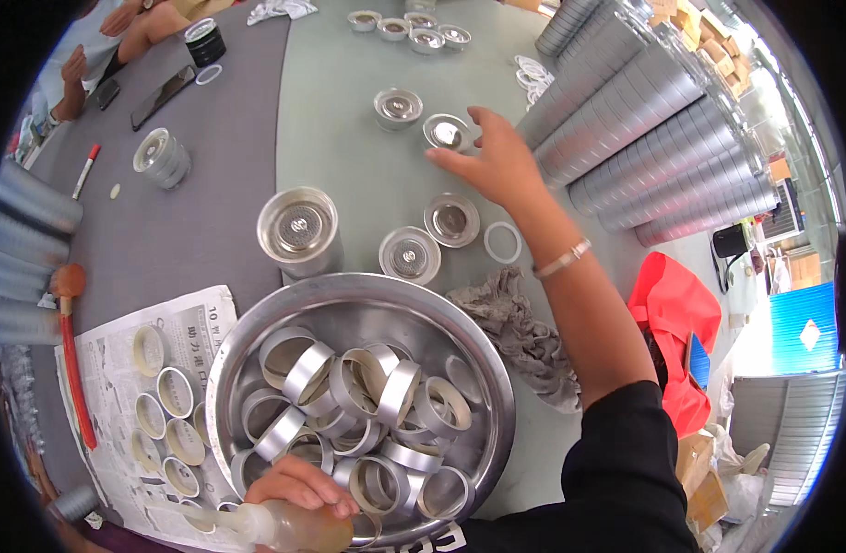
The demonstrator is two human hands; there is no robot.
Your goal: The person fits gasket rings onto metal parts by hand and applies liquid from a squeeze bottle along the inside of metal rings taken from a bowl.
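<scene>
My right hand (501, 161) stretches over the table with thumb and fingers apart. Between them sits a small round silver metal cup (446, 135); I cannot tell whether the fingertips touch it. Low in the view, my left hand (303, 481) is closed around a translucent squeeze bottle (303, 528) with a yellowish content, its nozzle pointing left. That bottle overlaps the near rim of a wide steel basin (222, 387), which holds many loose silver rings (400, 392). Other metal cups (411, 255) with perforated centres stand beyond the basin, and a taller metal stack (298, 226) stands beside them.
Long stacks of silver tins (626, 111) lie at the right. A crumpled grey rag (515, 323) and a white ring (503, 242) are near my right forearm. Several rings rest on newspaper (201, 313) at left, beside a red-handled mallet (76, 369). Another person's hand (73, 69) shows far left.
</scene>
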